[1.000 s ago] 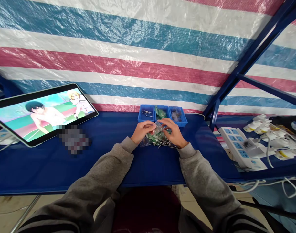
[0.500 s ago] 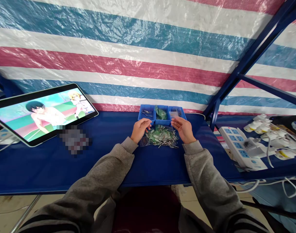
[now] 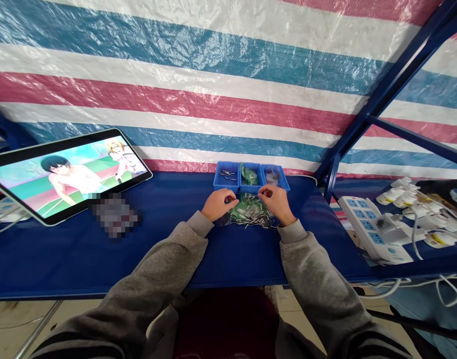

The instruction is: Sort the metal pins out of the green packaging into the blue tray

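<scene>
A pile of small metal pins and green and clear plastic packets (image 3: 253, 212) lies on the blue table. Over its left edge is my left hand (image 3: 218, 204), thumb and fingers curled together; anything between them is too small to make out. My right hand (image 3: 276, 202) is at the upper right of the pile, fingertips pinched on something I cannot make out. Just behind stand three joined blue bins: the left bin (image 3: 226, 187) holds metal pins, the middle bin (image 3: 251, 188) a green packet, the right bin (image 3: 284, 183) clear packets.
A tablet (image 3: 71, 174) showing a cartoon leans at the left, with a blurred item (image 3: 116, 215) before it. On the right are a white power strip (image 3: 376, 232), plugs and white adapters (image 3: 404, 197). A striped sheet (image 3: 228, 99) hangs behind, beside blue frame bars (image 3: 381, 89).
My right hand has moved left and down from the right bin to the pile, its fingers drawn together. My left hand has shifted slightly down and right, over the pile's edge.
</scene>
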`<state>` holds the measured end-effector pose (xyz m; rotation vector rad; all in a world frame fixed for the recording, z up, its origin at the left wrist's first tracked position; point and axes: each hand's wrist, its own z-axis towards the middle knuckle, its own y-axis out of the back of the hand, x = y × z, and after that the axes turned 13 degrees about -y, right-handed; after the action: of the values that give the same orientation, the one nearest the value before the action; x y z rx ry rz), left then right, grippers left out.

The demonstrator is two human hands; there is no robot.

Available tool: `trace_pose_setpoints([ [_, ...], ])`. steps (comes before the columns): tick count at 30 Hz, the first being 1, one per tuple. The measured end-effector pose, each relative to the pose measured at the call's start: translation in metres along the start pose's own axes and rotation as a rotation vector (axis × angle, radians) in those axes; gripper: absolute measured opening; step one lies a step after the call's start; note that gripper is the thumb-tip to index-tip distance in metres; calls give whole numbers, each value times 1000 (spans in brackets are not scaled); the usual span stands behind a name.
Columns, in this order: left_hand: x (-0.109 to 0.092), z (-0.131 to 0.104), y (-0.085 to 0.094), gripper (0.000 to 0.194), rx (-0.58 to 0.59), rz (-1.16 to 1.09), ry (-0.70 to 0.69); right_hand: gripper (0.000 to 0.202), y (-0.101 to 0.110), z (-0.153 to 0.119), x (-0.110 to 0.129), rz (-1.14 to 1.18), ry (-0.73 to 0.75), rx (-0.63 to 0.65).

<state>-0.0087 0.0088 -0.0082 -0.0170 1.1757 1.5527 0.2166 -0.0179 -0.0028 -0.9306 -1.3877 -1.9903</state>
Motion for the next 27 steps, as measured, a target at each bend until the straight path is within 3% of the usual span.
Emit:
trace_pose_setpoints([
  [3,2,-1,-1,26,64,11,-25,5,-7,0,-5,-185,116,46],
  [7,0,-1,-2,28,63,54,-46,10,-18,-1,-10,-271,212,79],
  [15,0,-1,-7,20,30,35,-48,11,-27,-5,-10,-276,241,79],
  [20,-4,0,-8,18,-56,11,-43,16,-21,-12,7,116,177,80],
  [24,-10,0,-8,29,-120,-138,2,24,-21,-17,18,602,-63,287],
  [27,-12,0,-8,31,-117,-191,7,30,-20,-17,21,731,-127,381],
])
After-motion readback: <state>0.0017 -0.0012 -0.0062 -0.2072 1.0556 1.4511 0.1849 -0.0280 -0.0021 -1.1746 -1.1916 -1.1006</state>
